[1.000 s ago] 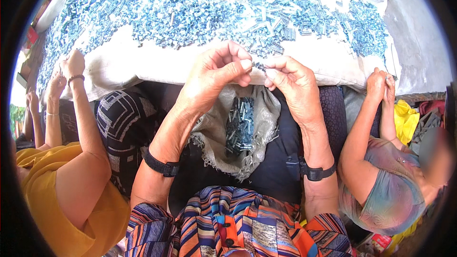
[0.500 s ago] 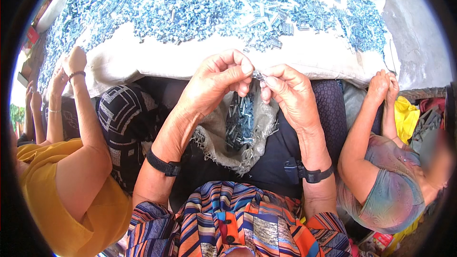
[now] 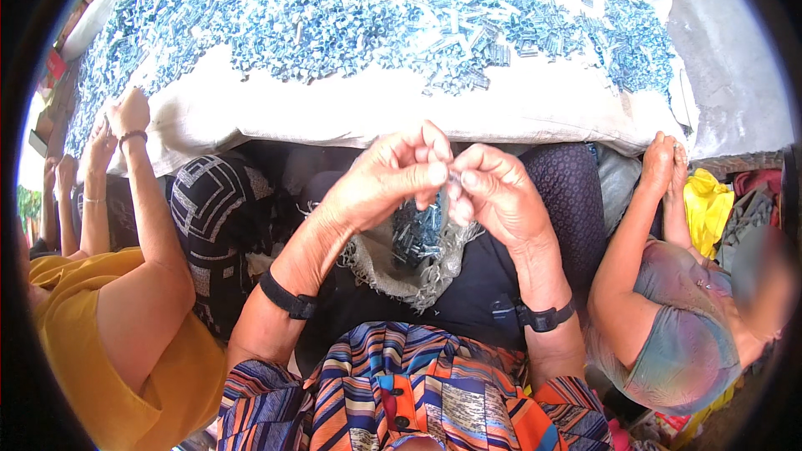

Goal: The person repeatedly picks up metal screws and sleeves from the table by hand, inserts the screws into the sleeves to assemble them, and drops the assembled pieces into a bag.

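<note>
My left hand (image 3: 397,174) and my right hand (image 3: 503,194) meet at the fingertips above my lap, both closed in a pinch. Between them is a small silvery metal piece (image 3: 454,174), mostly covered by the fingers. Below the hands, a frayed woven sack (image 3: 380,271) lies open on my lap. Inside it are many small bluish metal pieces (image 3: 415,238), partly hidden by my hands.
A pale cloth (image 3: 334,108) covers the table ahead, with a wide heap of small bluish metal pieces (image 3: 309,21) spread over its far part. Co-workers sit close on both sides, one in a mustard top (image 3: 125,342), one in a patterned grey top (image 3: 681,326). Yellow cloth (image 3: 706,209) lies at right.
Both my hands have come down and closer to my body, still together at the fingertips. The metal piece between them shows less than before, and they cover more of the sack's opening.
</note>
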Available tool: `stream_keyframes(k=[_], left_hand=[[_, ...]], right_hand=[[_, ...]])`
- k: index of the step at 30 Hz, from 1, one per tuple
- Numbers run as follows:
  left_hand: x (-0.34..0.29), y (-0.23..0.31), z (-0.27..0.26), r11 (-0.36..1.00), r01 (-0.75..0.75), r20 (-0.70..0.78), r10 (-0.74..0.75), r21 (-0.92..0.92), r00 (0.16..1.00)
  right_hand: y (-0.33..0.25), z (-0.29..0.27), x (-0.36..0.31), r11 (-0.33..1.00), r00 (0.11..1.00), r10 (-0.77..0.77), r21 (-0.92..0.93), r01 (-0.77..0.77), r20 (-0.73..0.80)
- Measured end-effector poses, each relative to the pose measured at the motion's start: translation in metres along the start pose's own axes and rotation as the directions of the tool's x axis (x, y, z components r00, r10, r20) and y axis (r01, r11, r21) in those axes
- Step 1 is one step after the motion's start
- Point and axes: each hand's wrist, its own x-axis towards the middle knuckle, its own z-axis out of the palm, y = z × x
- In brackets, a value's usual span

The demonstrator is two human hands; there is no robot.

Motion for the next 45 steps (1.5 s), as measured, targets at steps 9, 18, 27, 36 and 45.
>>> stream_keyframes(k=[9,18,27,36,45], left_hand=[[-0.009,0.016,-0.018,0.813,0.145,-0.226,-0.017,0.564,0.974],[0.038,0.026,-0.029,0.021,0.115,-0.110,0.505,0.993,0.856],[0.051,0.012,-0.029,-0.138,0.194,-0.090,0.544,0.971,0.834],[0.056,0.012,-0.032,-0.124,0.188,-0.093,0.542,0.974,0.836],[0.047,0.027,-0.028,0.047,0.041,-0.060,0.542,0.998,0.838]], right_hand=[[-0.021,-0.013,0.012,0.636,0.978,-0.194,-0.769,0.068,-0.074],[-0.050,-0.055,0.113,-0.206,0.752,-0.646,-0.979,-0.008,0.129],[-0.040,-0.053,0.128,-0.205,0.715,-0.694,-0.975,-0.086,0.083],[-0.031,-0.020,0.066,0.467,0.771,-0.597,-0.878,0.109,-0.222],[-0.007,-0.014,0.028,0.750,0.867,-0.403,-0.648,0.131,-0.292]])
